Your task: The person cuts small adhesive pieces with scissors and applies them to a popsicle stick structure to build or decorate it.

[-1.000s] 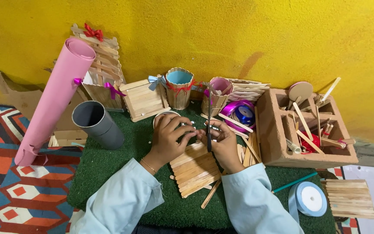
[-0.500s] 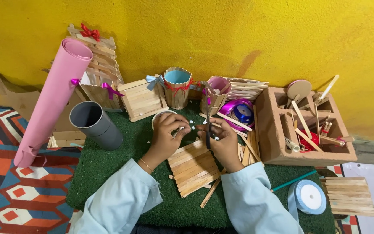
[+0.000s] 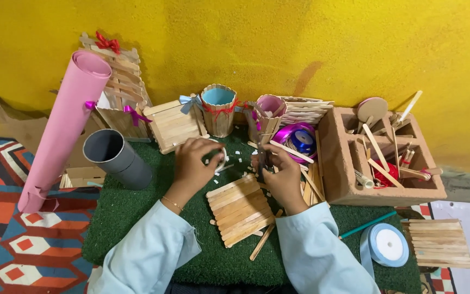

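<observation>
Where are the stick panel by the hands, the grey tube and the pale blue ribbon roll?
stick panel (image 3: pixel 239 209), head view, middle of its slats.
grey tube (image 3: pixel 129 166), head view, its outer wall.
pale blue ribbon roll (image 3: pixel 385 244), head view, its flat face.

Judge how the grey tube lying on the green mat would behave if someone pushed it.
The grey tube lies on its side, round and open-ended, so a sideways push would probably roll it. It looks hollow and thin-walled, so it is likely light for its size. The green mat has a grassy pile, which may slow the roll.
</observation>
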